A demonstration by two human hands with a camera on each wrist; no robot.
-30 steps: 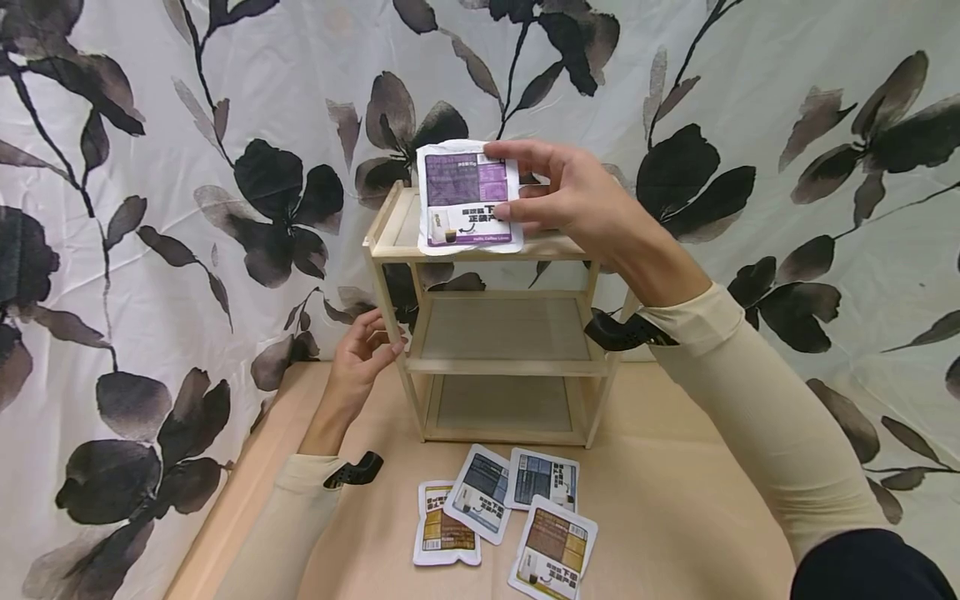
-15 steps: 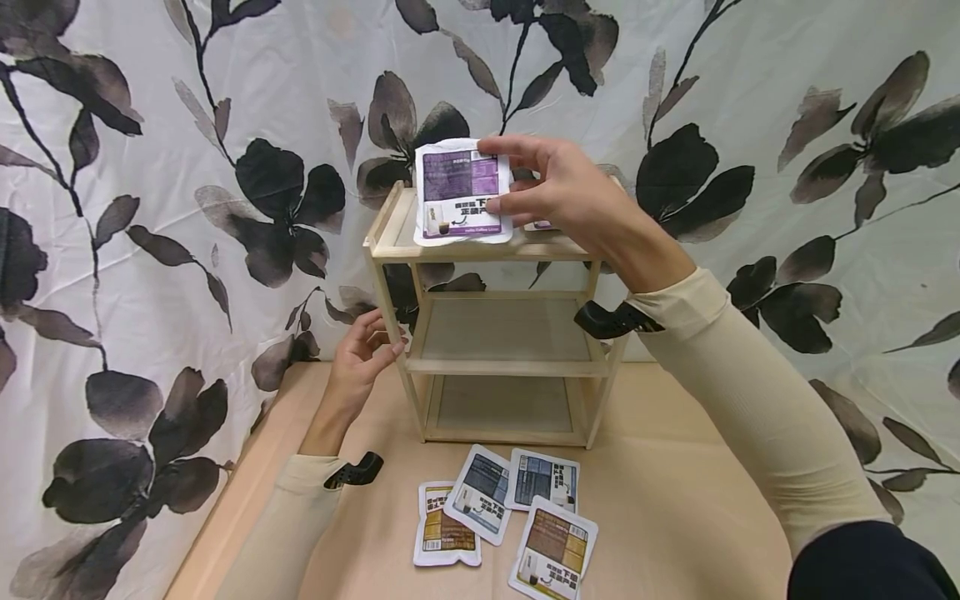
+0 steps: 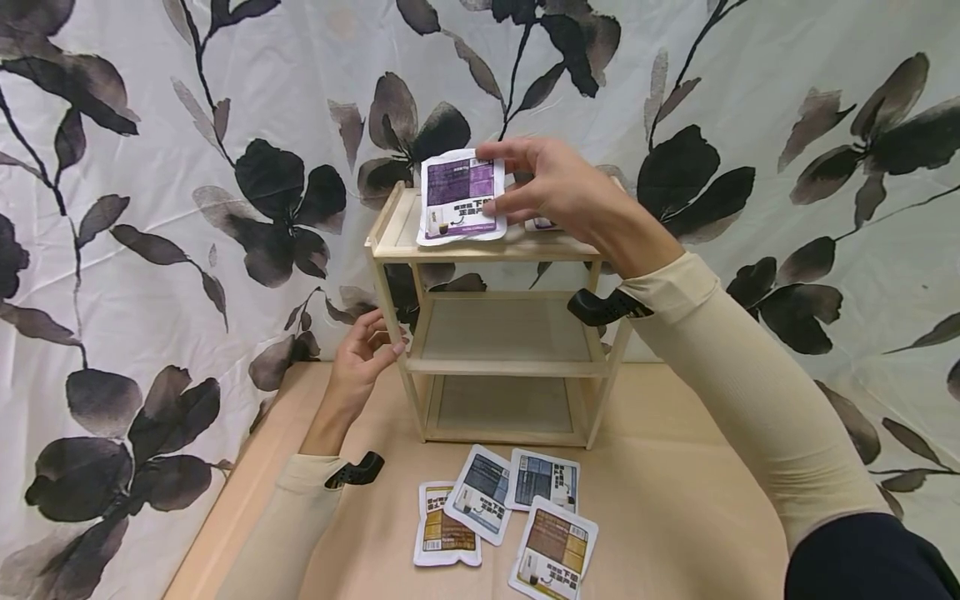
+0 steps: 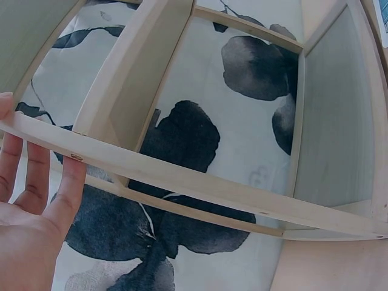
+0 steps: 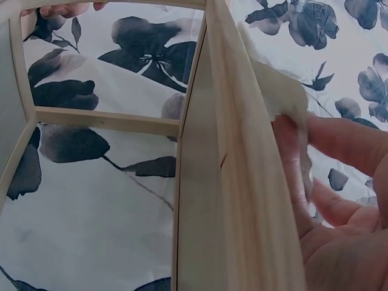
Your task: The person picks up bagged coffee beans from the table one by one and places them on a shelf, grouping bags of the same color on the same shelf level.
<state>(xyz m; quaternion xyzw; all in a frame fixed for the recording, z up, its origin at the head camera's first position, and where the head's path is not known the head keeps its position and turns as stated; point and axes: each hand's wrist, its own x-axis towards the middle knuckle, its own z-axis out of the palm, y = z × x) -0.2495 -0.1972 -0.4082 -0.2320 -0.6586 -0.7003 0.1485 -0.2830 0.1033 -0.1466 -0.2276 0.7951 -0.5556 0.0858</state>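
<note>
My right hand (image 3: 558, 192) pinches a white coffee packet (image 3: 461, 196) with a purple printed label by its right edge. The packet is tilted upright, its lower edge close over the left part of the top shelf of a wooden rack (image 3: 506, 367). In the right wrist view, the fingers (image 5: 345, 142) hold the pale packet (image 5: 279, 88) behind the shelf's front rail. Another packet (image 3: 540, 223) shows partly behind my right hand, on the top shelf. My left hand (image 3: 360, 358) holds the rack's left front post (image 4: 182, 176), thumb on one side and fingers on the other.
In front of the rack, several packets lie on the tan tabletop (image 3: 675, 467): a brown-yellow one (image 3: 447, 533), a blue one (image 3: 480, 493) overlapping it, another blue one (image 3: 543, 479) and another brown-yellow one (image 3: 555, 550). A floral curtain (image 3: 787, 208) hangs close behind the rack.
My right hand has shifted slightly left, and the purple packet has tipped back and lowered towards the top shelf. More of the packet behind shows. The left hand has stayed on the post.
</note>
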